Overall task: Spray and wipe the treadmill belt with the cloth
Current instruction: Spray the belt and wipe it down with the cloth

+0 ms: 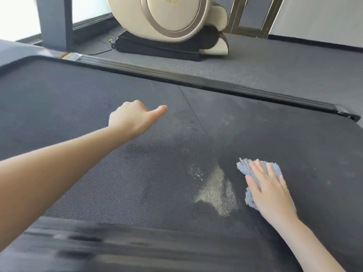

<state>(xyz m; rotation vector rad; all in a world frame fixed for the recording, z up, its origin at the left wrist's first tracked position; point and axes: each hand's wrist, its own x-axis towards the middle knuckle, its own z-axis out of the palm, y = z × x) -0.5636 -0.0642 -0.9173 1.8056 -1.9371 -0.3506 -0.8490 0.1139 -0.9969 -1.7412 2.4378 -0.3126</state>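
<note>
The black textured treadmill belt (78,107) fills most of the view. A wet, shiny patch (215,195) lies on it near the front. My right hand (269,189) presses flat, fingers straight, on a grey-blue fluffy cloth (245,167) just right of the wet patch. My left hand (131,117) reaches out over the middle of the belt, fingers curled under and thumb pointing right, with nothing visible in it. No spray bottle is in view.
A dark side rail (196,80) borders the belt's far edge, and another blurred rail (117,248) runs along the near edge. A treadmill upright (56,22) stands at the back left. A cream massage chair (172,22) sits on the grey floor (275,61) beyond.
</note>
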